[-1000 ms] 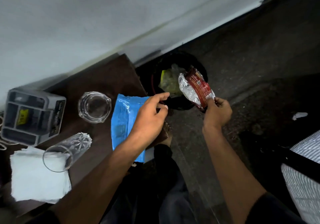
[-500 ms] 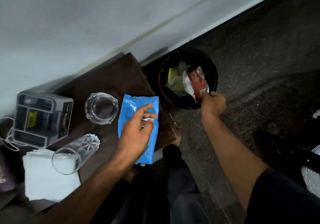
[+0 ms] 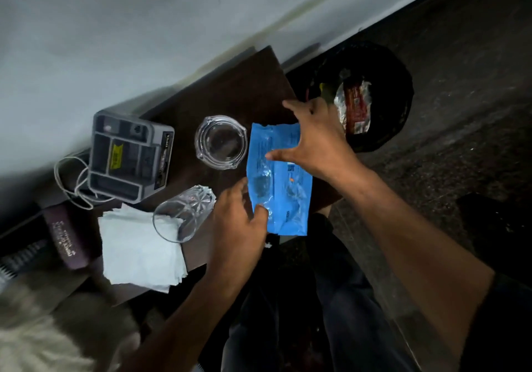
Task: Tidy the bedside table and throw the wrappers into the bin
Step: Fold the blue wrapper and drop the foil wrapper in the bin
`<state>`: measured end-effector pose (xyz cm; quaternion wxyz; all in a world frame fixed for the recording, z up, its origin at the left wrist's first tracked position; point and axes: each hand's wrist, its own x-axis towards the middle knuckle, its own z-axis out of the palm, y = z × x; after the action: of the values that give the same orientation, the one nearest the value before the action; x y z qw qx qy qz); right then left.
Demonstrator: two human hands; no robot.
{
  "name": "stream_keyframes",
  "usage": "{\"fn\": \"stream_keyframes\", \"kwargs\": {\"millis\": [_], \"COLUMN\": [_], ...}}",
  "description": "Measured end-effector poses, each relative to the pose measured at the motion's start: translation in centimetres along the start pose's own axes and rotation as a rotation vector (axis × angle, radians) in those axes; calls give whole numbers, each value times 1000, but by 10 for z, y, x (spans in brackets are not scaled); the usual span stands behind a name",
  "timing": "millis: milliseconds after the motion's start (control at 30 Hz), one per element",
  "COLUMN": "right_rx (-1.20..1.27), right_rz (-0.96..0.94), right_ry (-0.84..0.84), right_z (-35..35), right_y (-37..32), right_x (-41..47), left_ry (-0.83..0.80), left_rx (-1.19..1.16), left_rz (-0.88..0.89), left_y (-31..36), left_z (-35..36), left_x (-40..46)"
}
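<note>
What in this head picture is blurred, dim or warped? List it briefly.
Head view: dim overall, the floor and the bin nearly black; glare on the foil wrapper inside it; pale blurred mass bottom left; wall line slanted by the tilted wide-angle lens; blue wrapper, ashtray and both hands reasonably sharp.

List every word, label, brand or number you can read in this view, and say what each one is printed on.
None can be read with confidence.
Blue wrapper: small print and a logo, too blurred to read.
Grey box: a yellow label and white lettering down its side, both illegible.
Dark book: pale lettering on the cover, too blurred to read.
Red and silver wrapper in the bin: printing too small to read.
</note>
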<state>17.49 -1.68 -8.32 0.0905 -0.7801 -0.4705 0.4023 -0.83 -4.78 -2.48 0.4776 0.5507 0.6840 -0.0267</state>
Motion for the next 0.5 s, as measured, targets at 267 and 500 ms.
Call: {"fn": "stream_keyframes", "kwargs": {"millis": [267, 500], "right_rx": [-262, 376], "right_rz": [32, 325], "right_ry": [27, -54], "right_z": [6, -63], "right_y": [3, 43], "right_x": [-6, -19], "left_ry": [8, 78], "left_rx": [69, 125], "left_rz": [22, 271], "left_y": [-10, 13], "left_z": [-2, -4], "left_x": [1, 14]}}
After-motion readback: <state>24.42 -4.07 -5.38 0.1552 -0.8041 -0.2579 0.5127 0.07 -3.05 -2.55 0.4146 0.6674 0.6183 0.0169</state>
